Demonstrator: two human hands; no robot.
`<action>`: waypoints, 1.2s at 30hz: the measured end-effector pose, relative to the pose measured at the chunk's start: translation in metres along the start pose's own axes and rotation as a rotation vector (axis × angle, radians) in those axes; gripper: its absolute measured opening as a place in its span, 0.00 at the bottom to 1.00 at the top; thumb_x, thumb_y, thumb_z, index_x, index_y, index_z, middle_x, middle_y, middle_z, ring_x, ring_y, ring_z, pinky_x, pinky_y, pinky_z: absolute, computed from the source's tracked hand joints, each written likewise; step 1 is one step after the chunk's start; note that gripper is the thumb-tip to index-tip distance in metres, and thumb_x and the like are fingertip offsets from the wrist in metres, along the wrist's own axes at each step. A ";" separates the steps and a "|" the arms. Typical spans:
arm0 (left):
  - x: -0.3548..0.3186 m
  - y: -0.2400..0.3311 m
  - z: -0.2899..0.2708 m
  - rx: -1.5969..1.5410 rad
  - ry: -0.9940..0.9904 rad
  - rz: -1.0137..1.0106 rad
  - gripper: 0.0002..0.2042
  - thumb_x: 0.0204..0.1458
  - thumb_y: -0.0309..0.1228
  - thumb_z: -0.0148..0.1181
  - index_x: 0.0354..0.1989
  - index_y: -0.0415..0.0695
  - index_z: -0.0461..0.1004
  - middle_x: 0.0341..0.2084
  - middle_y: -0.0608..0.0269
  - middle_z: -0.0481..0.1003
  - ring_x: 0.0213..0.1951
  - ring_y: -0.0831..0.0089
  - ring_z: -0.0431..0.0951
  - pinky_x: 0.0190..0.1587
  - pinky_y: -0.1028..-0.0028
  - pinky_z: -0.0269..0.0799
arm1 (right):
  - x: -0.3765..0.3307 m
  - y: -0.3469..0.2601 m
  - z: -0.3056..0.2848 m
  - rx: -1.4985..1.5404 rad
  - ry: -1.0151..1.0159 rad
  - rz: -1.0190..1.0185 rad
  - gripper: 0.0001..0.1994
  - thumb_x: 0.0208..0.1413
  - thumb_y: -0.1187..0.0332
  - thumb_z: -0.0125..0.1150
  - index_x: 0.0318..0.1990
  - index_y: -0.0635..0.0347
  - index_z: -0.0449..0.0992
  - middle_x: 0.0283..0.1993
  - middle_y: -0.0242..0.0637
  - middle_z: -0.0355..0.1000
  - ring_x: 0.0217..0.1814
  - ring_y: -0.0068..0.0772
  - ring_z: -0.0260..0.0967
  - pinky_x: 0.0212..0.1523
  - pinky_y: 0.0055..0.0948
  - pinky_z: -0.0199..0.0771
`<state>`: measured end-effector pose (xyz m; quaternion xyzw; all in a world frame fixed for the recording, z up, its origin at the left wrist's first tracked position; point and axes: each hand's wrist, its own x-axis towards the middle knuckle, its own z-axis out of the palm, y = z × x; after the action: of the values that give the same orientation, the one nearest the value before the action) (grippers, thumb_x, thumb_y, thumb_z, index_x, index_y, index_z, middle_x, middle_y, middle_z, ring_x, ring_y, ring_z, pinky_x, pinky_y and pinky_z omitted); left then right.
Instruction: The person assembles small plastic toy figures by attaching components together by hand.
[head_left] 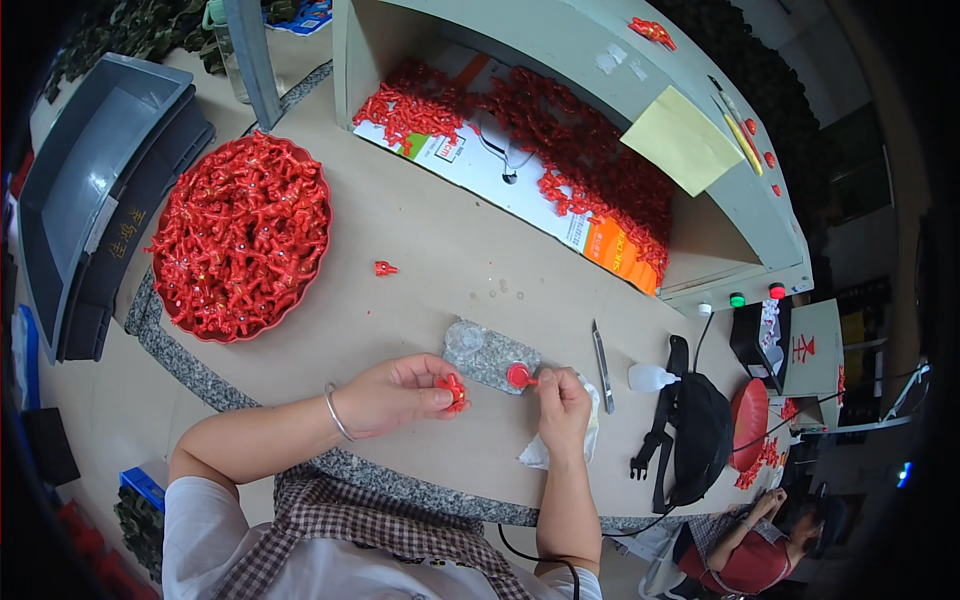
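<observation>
My left hand [400,395] is closed, pinching a small red plastic figure [457,394] between thumb and fingers. My right hand [565,408] is closed in a pinch, with a small red piece [534,381] at its fingertips. That piece reaches the edge of a round red cap-like dish [517,374] on a speckled stone slab [487,362]. At the slab's other end sits a clear round blob or lid [465,337]. Beneath my right hand lies a white cloth [590,440]. One loose red piece [385,268] rests on the table farther off.
A red bowl [325,230] heaped with red figures stands left, beside grey bins [100,190]. Ahead, a pale green box [348,60] holds many red pieces on cardboard. Tweezers [602,365], a white bottle [652,377] and a black waist bag [703,435] lie right. A co-worker [750,555] sits beyond.
</observation>
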<state>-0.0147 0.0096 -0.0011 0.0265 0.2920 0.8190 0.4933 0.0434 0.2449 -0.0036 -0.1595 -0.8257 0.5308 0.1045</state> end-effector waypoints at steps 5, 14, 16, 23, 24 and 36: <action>0.003 0.001 0.000 0.015 -0.004 0.019 0.11 0.53 0.24 0.50 0.44 0.43 0.67 0.40 0.62 0.71 0.44 0.74 0.71 0.48 0.73 0.67 | -0.001 -0.016 -0.009 0.013 -0.019 -0.085 0.13 0.56 0.71 0.48 0.19 0.61 0.64 0.20 0.26 0.59 0.25 0.17 0.53 0.27 0.18 0.54; 0.000 0.005 0.005 0.201 0.026 -0.020 0.14 0.54 0.28 0.50 0.50 0.43 0.66 0.37 0.66 0.71 0.39 0.79 0.71 0.45 0.76 0.68 | -0.006 -0.066 0.009 -0.286 -0.281 -0.724 0.07 0.39 0.66 0.63 0.24 0.55 0.73 0.24 0.29 0.63 0.31 0.34 0.60 0.37 0.34 0.56; 0.000 0.005 0.004 0.230 0.020 -0.015 0.14 0.54 0.28 0.50 0.49 0.42 0.67 0.37 0.66 0.71 0.38 0.80 0.71 0.44 0.78 0.68 | -0.006 -0.062 0.013 -0.340 -0.288 -0.770 0.08 0.37 0.63 0.64 0.24 0.54 0.72 0.25 0.28 0.63 0.30 0.32 0.60 0.38 0.34 0.55; -0.001 0.004 0.004 0.376 -0.005 0.040 0.14 0.54 0.27 0.51 0.49 0.41 0.67 0.36 0.67 0.72 0.37 0.83 0.70 0.43 0.80 0.67 | -0.010 -0.063 0.019 -0.464 -0.209 -0.885 0.08 0.39 0.63 0.63 0.24 0.54 0.71 0.25 0.27 0.64 0.29 0.32 0.59 0.36 0.33 0.55; -0.001 0.003 0.003 0.376 -0.002 0.043 0.14 0.54 0.27 0.51 0.49 0.41 0.67 0.36 0.67 0.72 0.37 0.83 0.70 0.43 0.80 0.67 | -0.013 -0.064 0.019 -0.543 -0.186 -0.920 0.09 0.39 0.63 0.63 0.25 0.53 0.71 0.26 0.27 0.64 0.30 0.30 0.59 0.37 0.33 0.55; -0.003 -0.001 -0.003 0.721 0.010 0.262 0.11 0.51 0.25 0.54 0.43 0.43 0.72 0.36 0.65 0.71 0.39 0.80 0.70 0.43 0.79 0.66 | -0.024 -0.047 0.027 -0.798 0.039 -1.163 0.06 0.44 0.61 0.61 0.25 0.47 0.70 0.27 0.22 0.64 0.31 0.19 0.60 0.43 0.30 0.51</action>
<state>-0.0133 0.0061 -0.0034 0.2316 0.5580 0.7199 0.3418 0.0489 0.1954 0.0281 0.2721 -0.9067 0.0428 0.3194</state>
